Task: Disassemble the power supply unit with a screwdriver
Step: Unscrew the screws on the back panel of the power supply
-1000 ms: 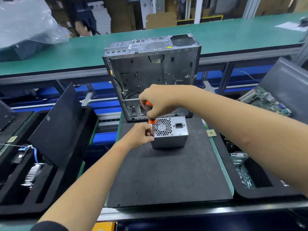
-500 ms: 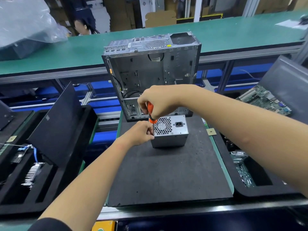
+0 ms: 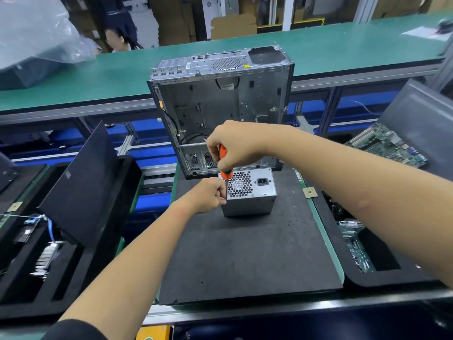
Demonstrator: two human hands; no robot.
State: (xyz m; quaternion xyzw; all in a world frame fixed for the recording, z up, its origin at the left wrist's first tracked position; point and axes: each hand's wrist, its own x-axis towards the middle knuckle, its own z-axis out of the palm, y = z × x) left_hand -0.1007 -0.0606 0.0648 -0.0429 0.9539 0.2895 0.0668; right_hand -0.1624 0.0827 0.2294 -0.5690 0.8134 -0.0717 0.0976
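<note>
Power supply unit (image 3: 250,192), grey, on black foam mat (image 3: 245,253).
Right hand (image 3: 235,146) grips orange screwdriver (image 3: 223,163) at 12 o'clock; left hand (image 3: 208,196) pinches its shaft.

A long green conveyor belt (image 3: 318,42) runs across the room behind the table (image 3: 323,231), carried on a grey metal frame (image 3: 343,79) with blue panels (image 3: 355,99) below. Beyond it stand stacked cardboard boxes (image 3: 232,25) and pale upright posts (image 3: 285,11). A person (image 3: 120,39) stands behind the belt.
</note>
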